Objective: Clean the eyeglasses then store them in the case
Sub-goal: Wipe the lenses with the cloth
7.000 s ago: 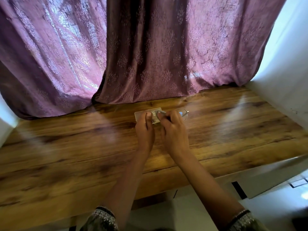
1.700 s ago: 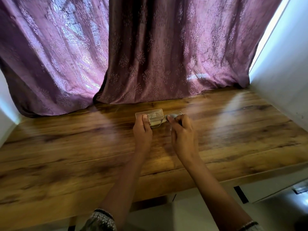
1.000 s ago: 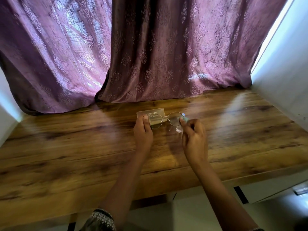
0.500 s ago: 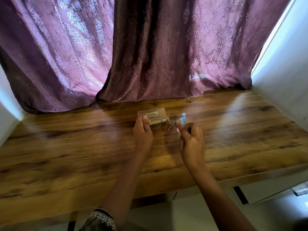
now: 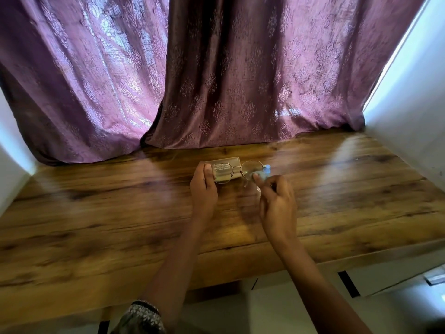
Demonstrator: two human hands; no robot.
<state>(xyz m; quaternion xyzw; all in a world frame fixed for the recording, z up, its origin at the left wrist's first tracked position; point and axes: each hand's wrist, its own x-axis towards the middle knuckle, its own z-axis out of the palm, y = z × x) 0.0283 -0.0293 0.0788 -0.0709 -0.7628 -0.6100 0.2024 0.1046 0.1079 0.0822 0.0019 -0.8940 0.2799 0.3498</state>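
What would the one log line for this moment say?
step: cleaning lenses | left hand: holds eyeglasses | right hand: pinches pale cloth at one lens | case: on table behind eyeglasses, not yet used

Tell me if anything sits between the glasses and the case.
Nothing visible does. The glasses, held by the left hand with the right hand pinching a cloth at one lens, hang just in front of the case on the table.
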